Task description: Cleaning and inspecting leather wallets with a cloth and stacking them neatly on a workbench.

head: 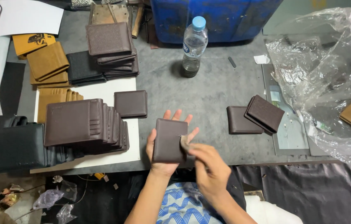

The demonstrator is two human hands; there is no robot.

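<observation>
A dark brown folded wallet point(169, 140) rests on the palm of my left hand point(159, 154), fingers spread behind it, above the near edge of the grey table point(208, 95). My right hand point(210, 168) pinches a small greyish cloth point(185, 143) and presses it against the wallet's right edge. Two more brown wallets point(255, 117) lie overlapping on the table to the right.
Left of my hands: a stack of open brown wallet pieces point(85, 123) on a white sheet, a single brown wallet point(130, 103), black pieces point(15, 147), and tan and black stacks further back. A plastic water bottle point(193, 45) stands mid-table. Crumpled clear plastic point(329, 79) covers the right.
</observation>
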